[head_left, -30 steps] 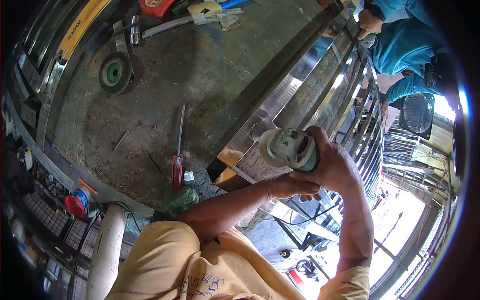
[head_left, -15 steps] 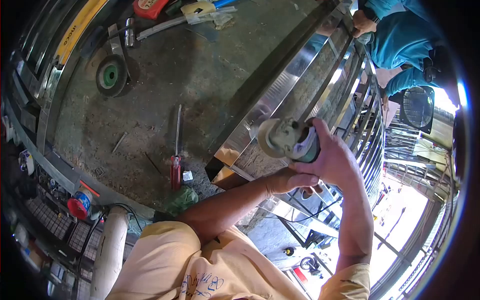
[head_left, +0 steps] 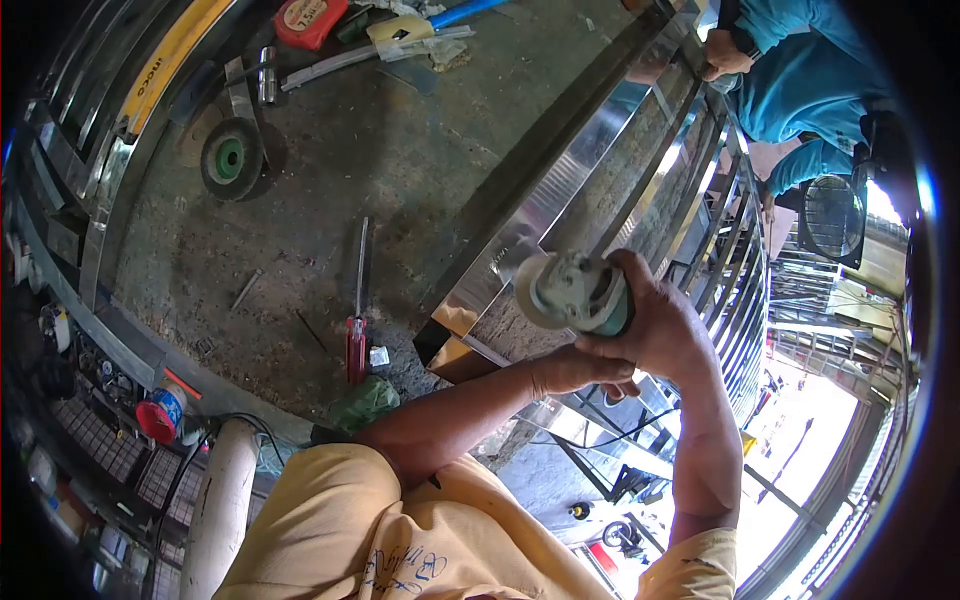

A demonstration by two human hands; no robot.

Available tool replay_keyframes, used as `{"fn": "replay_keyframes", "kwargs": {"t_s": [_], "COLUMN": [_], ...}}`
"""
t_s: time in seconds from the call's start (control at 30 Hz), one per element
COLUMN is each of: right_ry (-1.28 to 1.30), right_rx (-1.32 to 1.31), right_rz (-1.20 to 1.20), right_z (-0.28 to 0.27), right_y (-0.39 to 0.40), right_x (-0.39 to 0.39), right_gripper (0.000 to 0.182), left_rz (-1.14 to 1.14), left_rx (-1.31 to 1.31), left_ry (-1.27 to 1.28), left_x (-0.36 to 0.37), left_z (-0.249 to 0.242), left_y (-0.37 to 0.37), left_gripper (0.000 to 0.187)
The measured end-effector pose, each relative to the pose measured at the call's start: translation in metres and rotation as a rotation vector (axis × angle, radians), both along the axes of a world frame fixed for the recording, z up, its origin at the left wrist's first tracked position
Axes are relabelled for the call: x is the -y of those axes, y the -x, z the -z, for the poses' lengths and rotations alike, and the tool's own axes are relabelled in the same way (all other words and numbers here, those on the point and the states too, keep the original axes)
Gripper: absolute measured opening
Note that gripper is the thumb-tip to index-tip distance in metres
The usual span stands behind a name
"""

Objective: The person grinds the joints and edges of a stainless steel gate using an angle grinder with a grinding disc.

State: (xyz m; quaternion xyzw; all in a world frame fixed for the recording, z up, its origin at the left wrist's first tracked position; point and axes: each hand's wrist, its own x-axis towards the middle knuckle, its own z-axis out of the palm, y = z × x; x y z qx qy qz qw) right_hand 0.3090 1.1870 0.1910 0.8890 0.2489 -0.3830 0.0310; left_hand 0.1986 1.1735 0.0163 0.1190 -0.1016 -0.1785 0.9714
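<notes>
An angle grinder [head_left: 578, 288] with a pale disc is held over the near end of a shiny metal frame [head_left: 540, 205]. My right hand [head_left: 662, 318] wraps around its body just behind the gear head. Just below, my left hand [head_left: 590, 372] is closed at the rear of the grinder, its grip partly hidden by the right hand. A dark cord [head_left: 625, 432] shows beneath the hands. Left of the frame, a screwdriver [head_left: 357, 345] with a red handle lies on the worktable [head_left: 300, 240].
On the table are a green-centred abrasive disc [head_left: 229, 158], a metal socket [head_left: 267, 76], a red tape measure [head_left: 310, 20] and a yellow level [head_left: 172, 70]. A co-worker in blue [head_left: 800, 85] has a hand [head_left: 725, 55] at the frame's far end. A fan [head_left: 832, 218] stands at right.
The grinder's head has tilted and dropped slightly, both hands still around it. The table items sit a little lower and further right in view. The co-worker's hand stays at the frame.
</notes>
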Motion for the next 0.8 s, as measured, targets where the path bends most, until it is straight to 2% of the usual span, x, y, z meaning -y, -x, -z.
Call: {"fn": "replay_keyframes", "kwargs": {"t_s": [0.03,0.17,0.27,0.37,0.8], "right_ry": [-0.008,0.035,-0.031,0.027,0.124], "right_rx": [0.015,0.111,0.053,0.075,0.047], "right_rz": [-0.095,-0.104,-0.090,-0.121,-0.217], "right_z": [-0.002,-0.005,-0.010,-0.010,-0.009], "right_y": [0.001,0.011,0.016,0.015,0.012], "right_x": [0.005,0.020,0.019,0.016,-0.012], "right_gripper": [0.091,0.093,0.092,0.090,0.089], "left_rz": [-0.039,-0.020,0.012,0.035,-0.093], "left_rx": [0.043,0.091,0.064,0.039,0.099], "left_ry": [-0.040,-0.139,-0.101,-0.100,-0.021], "left_x": [0.003,-0.002,0.009,0.003,0.001], "left_z": [-0.001,-0.010,-0.005,-0.008,-0.003], "left_y": [0.002,0.006,0.013,0.010,0.007], "left_gripper": [0.045,0.039,0.039,0.039,0.045]}}
